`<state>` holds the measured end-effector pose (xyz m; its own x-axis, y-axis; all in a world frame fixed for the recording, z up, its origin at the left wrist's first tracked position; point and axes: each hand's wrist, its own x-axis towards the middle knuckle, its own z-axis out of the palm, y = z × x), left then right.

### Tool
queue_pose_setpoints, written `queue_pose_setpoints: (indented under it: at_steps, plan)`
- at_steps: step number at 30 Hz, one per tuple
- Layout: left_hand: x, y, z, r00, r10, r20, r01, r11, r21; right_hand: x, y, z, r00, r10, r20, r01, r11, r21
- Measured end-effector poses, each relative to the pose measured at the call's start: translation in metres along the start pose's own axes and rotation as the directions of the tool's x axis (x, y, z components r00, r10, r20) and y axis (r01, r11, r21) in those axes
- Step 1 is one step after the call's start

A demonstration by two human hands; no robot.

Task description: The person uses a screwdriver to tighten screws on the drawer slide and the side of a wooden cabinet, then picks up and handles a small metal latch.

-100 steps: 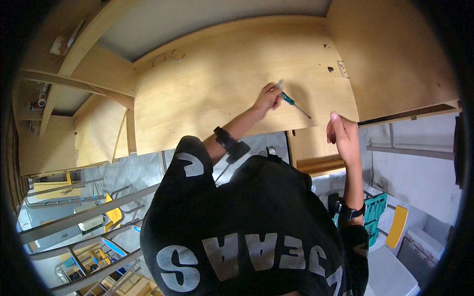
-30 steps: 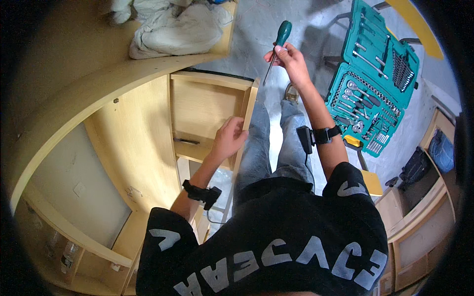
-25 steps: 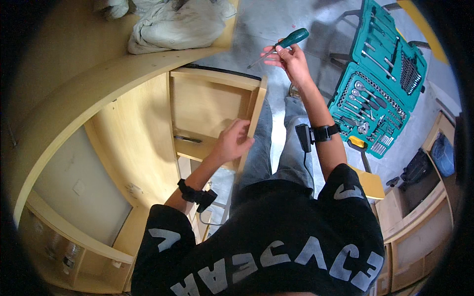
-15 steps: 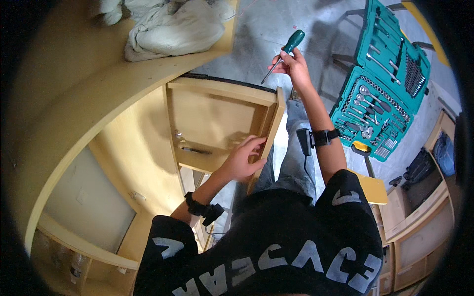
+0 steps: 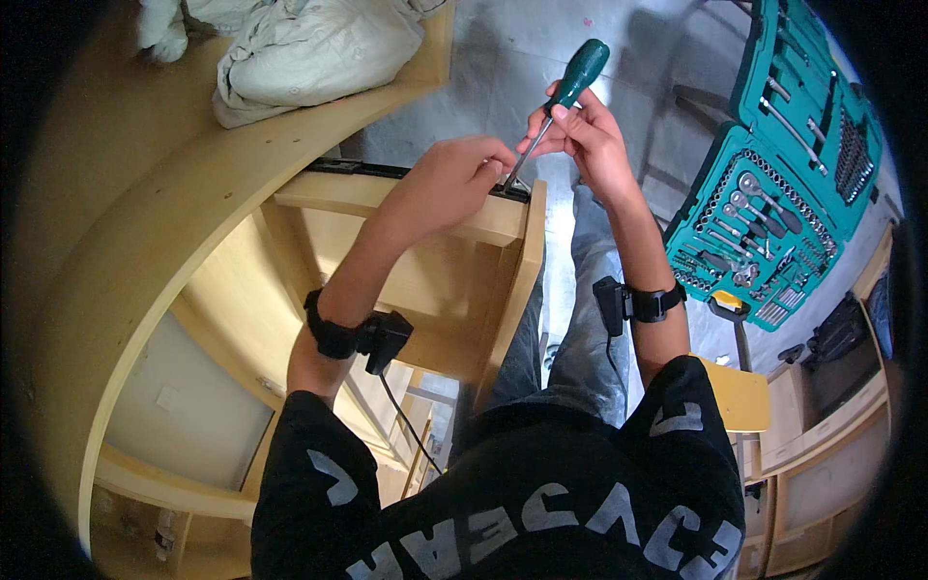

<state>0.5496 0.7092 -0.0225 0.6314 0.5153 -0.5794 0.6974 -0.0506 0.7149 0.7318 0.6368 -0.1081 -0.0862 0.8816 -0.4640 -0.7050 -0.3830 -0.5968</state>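
A screwdriver [image 5: 584,71] with a dark green handle slants in my right hand [image 5: 594,140], held by the fingers where handle meets shaft. Its tip points down at the far front corner of the pulled-out wooden drawer [image 5: 406,215], on the black drawer slide [image 5: 367,168] along the drawer's far side. My left hand [image 5: 454,184] is over that same side, fingers curled and pressed together close to the shaft. Whatever they pinch, if anything, is hidden. Part of the drawer's inside lies behind my left forearm.
An open green tool case [image 5: 715,193] with sockets and ratchets stands at the right, by a yellow stool [image 5: 730,396]. A pale cloth bundle [image 5: 309,63] lies on the wooden cabinet [image 5: 203,198] at the upper left. My legs [image 5: 590,290] are beside the drawer front.
My left hand has left the drawer front's near part and reached across to the far slide. The screwdriver's tip has come down onto the drawer's far corner. The view has shifted slightly.
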Motion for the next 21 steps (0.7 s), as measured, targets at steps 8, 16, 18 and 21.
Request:
queue_pose_setpoints:
  at_steps: [8, 16, 18, 21]
  plan:
    - [0.028, -0.024, -0.012, 0.875, -0.209, 0.438, 0.404, 0.812, -0.421, 0.012, -0.004, 0.001, 0.994, 0.077, 0.073, -0.076, 0.997, -0.016]
    - [0.041, -0.023, -0.017, 0.931, -0.278, 0.236, 0.365, 0.727, -0.582, 0.043, -0.018, 0.008, 0.981, 0.18, 0.075, -0.118, 0.857, -0.501]
    - [0.055, -0.017, -0.024, 0.961, -0.275, 0.041, 0.233, 0.715, -0.659, 0.049, -0.029, 0.025, 0.971, 0.23, 0.066, -0.162, 0.837, -0.522]
    - [0.076, -0.011, -0.034, 0.989, -0.144, -0.025, 0.072, 0.629, -0.774, 0.057, -0.027, 0.03, 0.955, 0.285, 0.079, -0.199, 0.816, -0.543]
